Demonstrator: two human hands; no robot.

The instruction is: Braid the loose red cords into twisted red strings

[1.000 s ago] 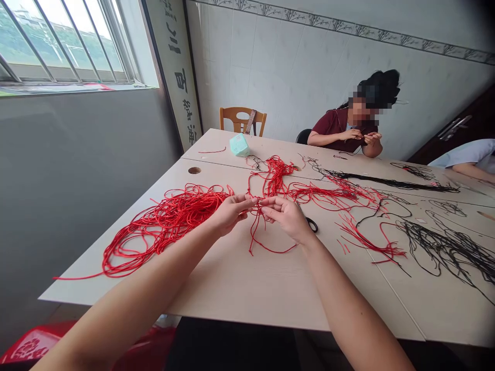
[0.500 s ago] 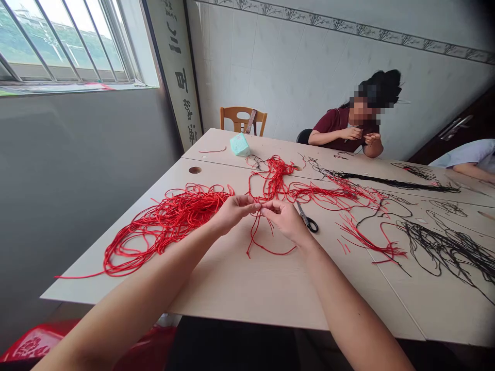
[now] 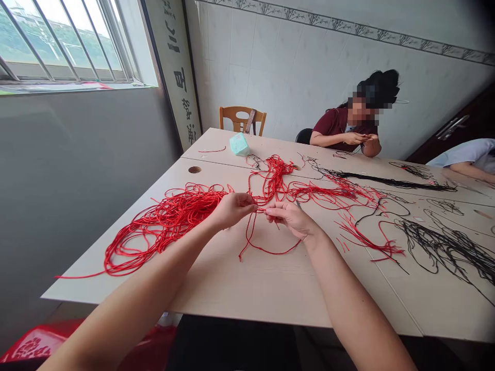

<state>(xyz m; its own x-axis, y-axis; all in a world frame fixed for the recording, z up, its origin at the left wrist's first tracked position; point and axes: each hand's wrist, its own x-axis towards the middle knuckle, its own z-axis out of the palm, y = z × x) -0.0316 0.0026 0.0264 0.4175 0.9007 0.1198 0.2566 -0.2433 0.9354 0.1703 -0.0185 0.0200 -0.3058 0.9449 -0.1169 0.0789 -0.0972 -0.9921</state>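
Seen from across the room, a long pale table (image 3: pixel 270 288) made of joined panels fills the middle of the scene, set against a white tiled wall (image 3: pixel 294 67) with a barred window (image 3: pixel 65 46) and a tall banner of dark characters (image 3: pixel 174 67) at the far corner. A wooden chair (image 3: pixel 243 117) stands empty at the far end, and a mint-green packet (image 3: pixel 239 144) sits on the table near it. Along the far side, a seated co-worker in a dark red shirt (image 3: pixel 336 123) works with both hands raised together above the table edge, and another person's forearm (image 3: pixel 467 170) rests at the right edge of the view.

Across the tabletop sprawl a large tangled heap of red cord (image 3: pixel 170 226), looser red strands (image 3: pixel 317 193), and loose black cord (image 3: pixel 444 250) toward the right. At the near side, the person's left hand (image 3: pixel 234 210) and right hand (image 3: pixel 292 219) are held close together, fingers narrowly pinched on a short red cord (image 3: pixel 263 209) stretched between them. That cord rests just above the table, and a thin red loop (image 3: pixel 255 242) hangs down onto the surface below it. A small metal tip (image 3: pixel 297 204) pokes out just beyond the right hand.
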